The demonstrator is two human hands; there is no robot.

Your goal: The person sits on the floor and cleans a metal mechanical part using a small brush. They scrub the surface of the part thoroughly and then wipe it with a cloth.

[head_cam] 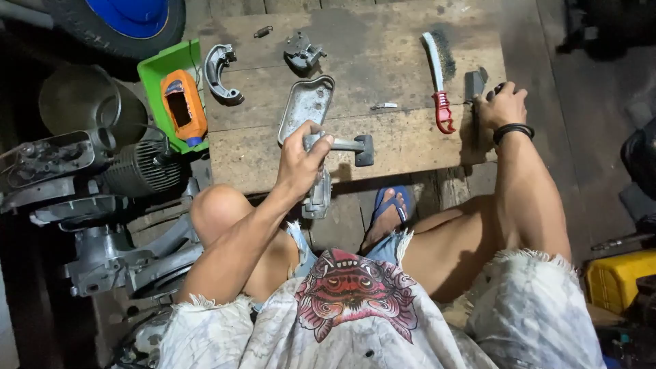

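**Part gripped upright, tool held at the surface edge**

While the green tray (156, 68) with its orange bottle (183, 106) is kept aside, a grey metal part (326, 160) is gripped upright by the left hand (301, 158), fingers closed round it, above the near edge of the wooden surface (396, 48), presumably for access. Past the red-handled wire brush (437, 78), a dark tool (474, 89) is held by the right hand (504, 104), fingers wrapped on it.

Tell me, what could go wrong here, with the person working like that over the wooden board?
The left hand grips a grey metal part out past the board's edge, above a bare knee and a foot in a blue sandal; if it slips, it could land on either. The right hand rests on a dark tool at the board's far corner, beside the red-handled wire brush, whose bristles might scratch skin.
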